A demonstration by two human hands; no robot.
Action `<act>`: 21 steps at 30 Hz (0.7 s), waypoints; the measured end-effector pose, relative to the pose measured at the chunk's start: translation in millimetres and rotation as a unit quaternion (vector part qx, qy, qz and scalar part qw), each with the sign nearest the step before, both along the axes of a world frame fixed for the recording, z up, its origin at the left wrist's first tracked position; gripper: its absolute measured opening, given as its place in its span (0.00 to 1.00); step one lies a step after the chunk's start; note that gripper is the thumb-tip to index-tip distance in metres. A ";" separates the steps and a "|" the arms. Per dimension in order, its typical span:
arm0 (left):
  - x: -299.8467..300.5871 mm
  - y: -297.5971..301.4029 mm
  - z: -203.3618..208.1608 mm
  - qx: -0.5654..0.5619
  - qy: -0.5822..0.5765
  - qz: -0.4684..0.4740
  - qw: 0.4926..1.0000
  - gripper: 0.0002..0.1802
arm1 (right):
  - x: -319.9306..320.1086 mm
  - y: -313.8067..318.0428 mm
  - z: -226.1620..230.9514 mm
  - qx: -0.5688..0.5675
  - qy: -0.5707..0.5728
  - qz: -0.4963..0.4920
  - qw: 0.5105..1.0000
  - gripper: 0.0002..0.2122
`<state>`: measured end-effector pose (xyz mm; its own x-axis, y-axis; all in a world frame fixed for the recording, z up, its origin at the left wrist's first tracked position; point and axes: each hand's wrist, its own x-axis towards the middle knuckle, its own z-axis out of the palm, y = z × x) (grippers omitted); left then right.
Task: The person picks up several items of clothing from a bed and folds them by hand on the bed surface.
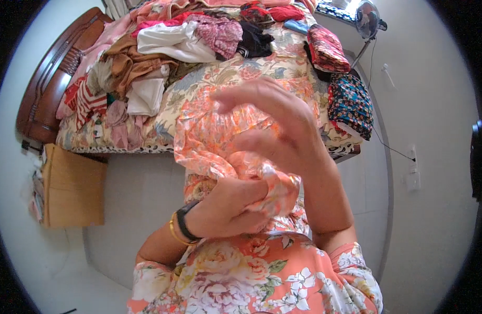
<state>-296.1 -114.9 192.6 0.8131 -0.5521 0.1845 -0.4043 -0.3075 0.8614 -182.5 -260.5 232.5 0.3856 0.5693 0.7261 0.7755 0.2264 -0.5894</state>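
Note:
My left hand (233, 204), wearing a dark wristband and a yellow bangle, is closed on a bunched part of an orange patterned garment (191, 138) close to my body. The rest of that light, crinkled fabric spreads away over the bed's near edge. Above it my right hand (283, 118) is raised with thumb and fingers apart, slightly blurred, and nothing shows between them. Whether its fingertips brush the fabric, I cannot tell. What kind of garment this is stays unclear in its folds.
A bed (241, 76) with a floral sheet bears a white garment (173, 42), a brown garment (131, 60) and other loose clothes. Folded clothes (351, 102) lie at its right edge. A wooden headboard (58, 68), a cardboard-coloured box (73, 186) and a fan (366, 21) stand around it.

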 end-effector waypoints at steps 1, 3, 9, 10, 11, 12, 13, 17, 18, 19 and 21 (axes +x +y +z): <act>3.8 0.3 9.3 0.001 -0.002 -0.010 1.000 0.17 | 13.7 7.6 -12.3 0.056 0.119 0.093 0.987 0.24; 6.1 0.1 24.9 -0.315 -0.047 -0.090 0.944 0.15 | 33.9 36.8 -45.8 0.067 0.216 0.176 0.958 0.30; -6.1 103.3 45.2 -0.506 -0.102 0.041 0.856 0.16 | -9.0 67.7 -136.7 -0.056 0.583 0.455 0.671 0.37; -10.7 123.6 42.1 -0.521 -0.120 0.072 0.842 0.16 | -17.6 57.2 -145.6 -0.062 0.625 0.456 0.630 0.37; -16.4 139.7 37.4 -0.534 -0.135 0.102 0.828 0.16 | -23.4 45.8 -153.4 -0.074 0.667 0.451 0.589 0.38; -23.3 154.2 31.1 -0.541 -0.145 0.135 0.817 0.16 | -28.9 34.4 -162.3 -0.093 0.701 0.440 0.554 0.38; -21.0 165.0 23.9 -0.550 -0.148 0.161 0.806 0.17 | -27.3 15.0 -171.7 -0.132 0.707 0.420 0.554 0.38; -18.0 193.1 5.8 -0.575 -0.151 0.232 0.770 0.17 | -25.3 -42.4 -167.6 -0.354 0.404 0.303 0.787 0.31; -17.7 198.1 2.5 -0.579 -0.151 0.242 0.764 0.18 | -24.9 -45.0 -170.1 -0.354 0.406 0.302 0.787 0.31; -15.0 201.5 1.1 -0.587 -0.150 0.248 0.756 0.18 | -24.7 -48.2 -174.5 -0.341 0.294 0.176 0.875 0.28; -8.8 207.7 0.7 -0.600 -0.148 0.253 0.744 0.18 | -23.8 -55.8 -187.2 -0.319 0.174 0.039 0.931 0.25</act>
<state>-304.8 92.8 193.4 0.6870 0.5179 0.5096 -0.7245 0.4352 0.5344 -206.3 -316.3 45.3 0.4735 0.8780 0.0703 0.5088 -0.2075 -0.8355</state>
